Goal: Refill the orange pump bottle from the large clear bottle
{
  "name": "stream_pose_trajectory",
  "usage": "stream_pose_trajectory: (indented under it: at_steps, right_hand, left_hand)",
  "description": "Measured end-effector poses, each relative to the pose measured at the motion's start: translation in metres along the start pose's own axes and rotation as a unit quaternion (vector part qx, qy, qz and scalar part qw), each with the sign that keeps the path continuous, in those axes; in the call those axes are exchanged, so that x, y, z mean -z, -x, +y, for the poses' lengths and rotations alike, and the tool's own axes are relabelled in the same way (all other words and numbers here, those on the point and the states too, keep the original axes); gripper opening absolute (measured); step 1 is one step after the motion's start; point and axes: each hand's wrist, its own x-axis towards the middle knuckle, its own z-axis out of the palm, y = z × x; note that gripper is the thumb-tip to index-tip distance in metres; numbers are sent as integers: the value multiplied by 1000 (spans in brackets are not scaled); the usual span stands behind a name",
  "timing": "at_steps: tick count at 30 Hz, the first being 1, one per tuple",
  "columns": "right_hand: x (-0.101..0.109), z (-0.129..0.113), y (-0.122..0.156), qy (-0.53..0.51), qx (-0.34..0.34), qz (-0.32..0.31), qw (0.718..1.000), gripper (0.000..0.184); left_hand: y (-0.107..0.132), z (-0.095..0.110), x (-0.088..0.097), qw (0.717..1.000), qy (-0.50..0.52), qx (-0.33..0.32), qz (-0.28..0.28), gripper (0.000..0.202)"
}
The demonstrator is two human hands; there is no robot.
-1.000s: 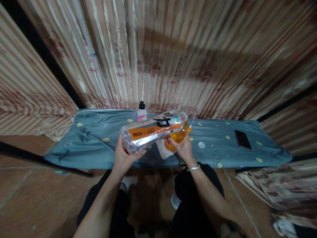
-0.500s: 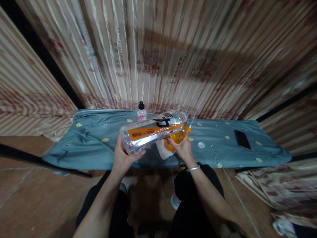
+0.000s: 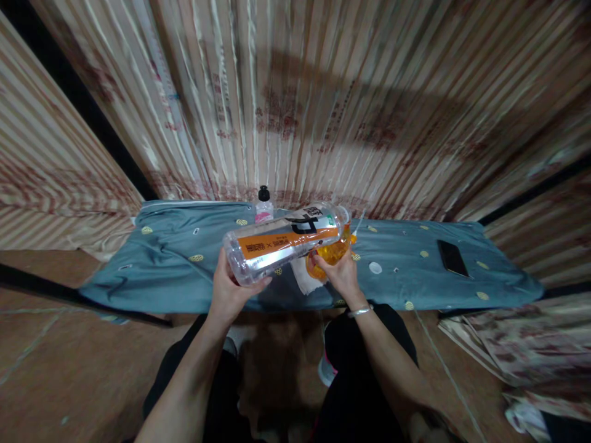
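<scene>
My left hand (image 3: 231, 289) is wrapped round the base of a large clear plastic bottle (image 3: 277, 246) with an orange and silver label. The bottle lies tilted, its neck pointing right, over a smaller orange see-through bottle (image 3: 336, 251). My right hand (image 3: 341, 274) grips that orange bottle from its near side. Whether the two mouths touch I cannot tell. A white cloth or tissue (image 3: 305, 280) shows below the bottles. Just right of the orange bottle, a thin pale tube with an orange part (image 3: 354, 237) sticks up.
A blue-green cloth (image 3: 175, 271) with yellow prints covers the narrow table. At its back stands a small bottle with a black cap (image 3: 264, 206). To the right lie a white round cap (image 3: 375, 268) and a black phone (image 3: 452, 258). A striped curtain (image 3: 295, 123) hangs behind.
Both hands keep their grips, and the large bottle stays tilted over the orange one. The view has shifted very slightly.
</scene>
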Motion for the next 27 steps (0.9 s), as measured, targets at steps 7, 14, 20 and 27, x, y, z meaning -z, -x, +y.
stream_pose_trajectory:
  at_steps: [7,14,20,27]
  right_hand:
    - [0,1,-1,7,-3,-3,1000,89]
    - [0,0,-1,20,-13,1,1000,90]
    - [2,-2,-1,31,-19,-2,999,91]
    - [2,-4,-1,16,-16,4,1000,87]
  left_hand:
    - [0,2,0,1000,6,-1,-7,98]
    - [0,1,1,1000,-1,4,-2,99]
    - [0,-4,1,1000,3,-19,-14,99]
    - [-1,-5,0,1000,-9,-22,-15,104]
